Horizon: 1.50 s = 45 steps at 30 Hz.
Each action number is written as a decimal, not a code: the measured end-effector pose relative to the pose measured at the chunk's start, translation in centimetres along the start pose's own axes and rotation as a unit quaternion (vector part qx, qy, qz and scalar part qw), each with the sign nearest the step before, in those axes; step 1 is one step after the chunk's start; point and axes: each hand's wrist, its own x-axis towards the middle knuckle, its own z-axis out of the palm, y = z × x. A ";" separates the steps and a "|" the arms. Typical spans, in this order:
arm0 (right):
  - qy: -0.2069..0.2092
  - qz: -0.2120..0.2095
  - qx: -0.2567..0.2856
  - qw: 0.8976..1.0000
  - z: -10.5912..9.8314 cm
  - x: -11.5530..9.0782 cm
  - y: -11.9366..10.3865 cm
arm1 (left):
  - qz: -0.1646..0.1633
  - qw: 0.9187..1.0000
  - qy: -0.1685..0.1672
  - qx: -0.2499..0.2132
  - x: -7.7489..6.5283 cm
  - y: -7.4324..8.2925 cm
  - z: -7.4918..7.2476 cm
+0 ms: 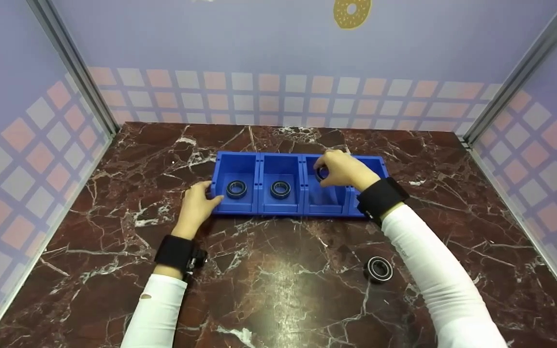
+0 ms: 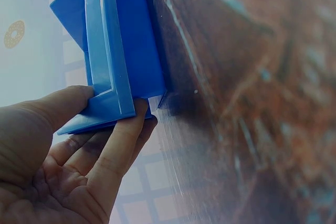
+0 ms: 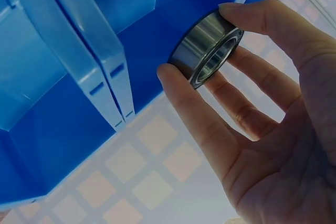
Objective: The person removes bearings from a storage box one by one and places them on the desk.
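Note:
A row of joined blue bins (image 1: 282,209) stands on the marble-patterned table. My left hand (image 1: 198,205) grips the left end bin's front corner, thumb on the rim and fingers along the outer side wall (image 2: 137,40). Between thumb and fingers my right hand (image 1: 344,169) pinches a ball bearing (image 3: 207,45), a steel ring with a dark inner face. It is held tilted in the opening of the third bin from the left. One bearing (image 1: 236,189) lies flat in the leftmost bin, another bearing (image 1: 280,190) in the bin beside it.
A further bearing (image 1: 379,269) lies on the table (image 1: 278,290) in front of the bins, close to my right sleeve (image 1: 433,266). Tiled-pattern walls (image 1: 283,96) enclose the table at the back and both sides.

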 end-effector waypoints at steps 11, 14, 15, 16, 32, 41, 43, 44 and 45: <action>0.005 -0.019 0.010 1.000 -0.5 -0.9 -0.4 | -0.001 1.000 0.005 0.005 0.0 -0.1 0.1; 0.009 -0.025 0.010 1.000 -0.7 -1.2 -0.5 | 0.002 1.000 0.010 0.007 0.0 -0.1 0.1; 0.010 -0.027 0.011 1.000 -0.8 -1.3 -0.5 | 0.002 1.000 0.011 0.007 0.0 -0.1 0.1; 0.011 -0.028 0.011 0.999 -0.9 -1.5 -0.5 | 0.005 1.000 0.013 0.008 0.0 -0.1 0.1; 0.003 -0.038 0.019 0.999 -1.3 -3.5 -1.2 | 0.005 1.000 0.010 0.004 -0.1 0.0 0.1; 0.015 -0.048 0.022 0.998 -1.4 -5.0 -1.9 | 0.006 1.000 0.013 0.005 -0.1 0.1 0.1; 0.016 -0.045 0.022 0.999 -1.5 -5.3 -2.1 | 0.004 1.000 0.014 0.005 -0.1 0.1 0.1; 0.016 -0.044 0.022 0.999 -1.5 -5.5 -2.2 | 0.004 1.000 0.013 0.005 -0.1 0.1 0.1; 0.017 -0.045 0.021 0.999 -1.4 -5.6 -2.3 | 0.004 1.000 0.011 0.004 -0.1 0.1 0.1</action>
